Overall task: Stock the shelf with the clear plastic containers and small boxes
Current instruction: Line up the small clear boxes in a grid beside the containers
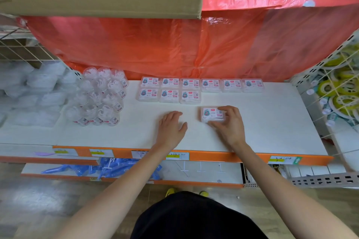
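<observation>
Shelf (262,122): back row of small boxes (190,83) is lying along the rear, six across. A second row (168,95) of three is sitting before its left end. Single box (211,113) is lying nearer the front, under the right hand (230,124). Left hand (171,129) is resting left of it. Round containers (99,97) are standing stacked at far left.

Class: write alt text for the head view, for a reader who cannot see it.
A right hand grips a small box on a white shelf, before two rows of like boxes; the left hand lies open beside it. Clear containers are stacked at left.
</observation>
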Demonstrator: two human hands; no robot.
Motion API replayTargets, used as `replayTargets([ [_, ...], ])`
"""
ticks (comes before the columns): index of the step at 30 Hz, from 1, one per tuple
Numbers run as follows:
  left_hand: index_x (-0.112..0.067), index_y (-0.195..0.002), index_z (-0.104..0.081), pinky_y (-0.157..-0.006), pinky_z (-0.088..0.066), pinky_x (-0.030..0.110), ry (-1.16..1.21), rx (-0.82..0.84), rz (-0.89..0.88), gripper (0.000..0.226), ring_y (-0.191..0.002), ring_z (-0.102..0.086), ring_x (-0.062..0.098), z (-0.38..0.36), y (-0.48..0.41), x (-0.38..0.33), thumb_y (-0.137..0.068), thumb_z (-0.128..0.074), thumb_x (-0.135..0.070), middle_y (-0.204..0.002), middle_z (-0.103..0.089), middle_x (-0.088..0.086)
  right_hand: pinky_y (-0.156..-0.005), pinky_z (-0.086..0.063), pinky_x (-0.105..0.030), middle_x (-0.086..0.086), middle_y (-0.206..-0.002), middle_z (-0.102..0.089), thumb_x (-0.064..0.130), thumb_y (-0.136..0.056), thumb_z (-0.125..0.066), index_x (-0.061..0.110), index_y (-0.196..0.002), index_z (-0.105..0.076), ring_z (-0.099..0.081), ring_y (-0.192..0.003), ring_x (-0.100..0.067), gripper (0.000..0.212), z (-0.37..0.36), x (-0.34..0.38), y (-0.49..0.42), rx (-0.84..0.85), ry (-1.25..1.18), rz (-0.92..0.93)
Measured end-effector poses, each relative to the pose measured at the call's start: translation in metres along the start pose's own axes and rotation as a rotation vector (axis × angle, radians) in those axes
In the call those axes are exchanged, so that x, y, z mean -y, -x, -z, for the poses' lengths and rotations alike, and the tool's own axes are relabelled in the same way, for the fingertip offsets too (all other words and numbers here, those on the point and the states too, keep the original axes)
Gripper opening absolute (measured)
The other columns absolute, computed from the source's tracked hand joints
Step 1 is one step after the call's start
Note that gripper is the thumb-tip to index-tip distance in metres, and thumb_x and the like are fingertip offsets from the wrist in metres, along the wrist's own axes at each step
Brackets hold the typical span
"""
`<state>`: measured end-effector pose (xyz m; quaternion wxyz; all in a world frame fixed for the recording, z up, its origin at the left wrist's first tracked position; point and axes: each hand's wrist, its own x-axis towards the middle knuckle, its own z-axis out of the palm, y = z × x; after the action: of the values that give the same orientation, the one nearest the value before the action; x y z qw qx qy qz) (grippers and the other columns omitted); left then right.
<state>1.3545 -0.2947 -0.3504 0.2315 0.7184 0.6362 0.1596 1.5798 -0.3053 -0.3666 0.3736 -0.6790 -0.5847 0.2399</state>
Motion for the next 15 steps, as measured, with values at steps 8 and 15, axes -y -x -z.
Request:
replayTargets([
  [8, -0.017, -0.143, -0.044, -0.115, -0.011, 0.037, -0.259, 0.047, -0.141, 0.069, -0.146, -0.022, 0.024, -0.017, 0.011, 0.02, -0.09, -0.017, -0.053, -0.156, -0.031, 0.004, -0.109, -0.032, -0.045, -0.012, -0.152, -0.034, 0.033, -0.084, -0.072, 0.017, -0.136, -0.052, -0.038, -0.135, -0.028, 0.057, -0.001, -0.008, 0.004, 0.007, 0.292, -0.012],
  [15, -0.018, -0.141, -0.047, -0.113, -0.017, 0.038, -0.29, 0.045, -0.13, 0.063, -0.144, -0.027, 0.023, -0.018, 0.011, 0.021, -0.092, -0.024, -0.05, -0.154, -0.036, 0.004, -0.102, -0.028, -0.043, -0.007, -0.14, -0.052, 0.047, -0.09, -0.042, 0.018, -0.132, -0.056, -0.047, -0.125, -0.029, 0.053, -0.014, -0.007, 0.025, 0.023, 0.57, 0.204],
])
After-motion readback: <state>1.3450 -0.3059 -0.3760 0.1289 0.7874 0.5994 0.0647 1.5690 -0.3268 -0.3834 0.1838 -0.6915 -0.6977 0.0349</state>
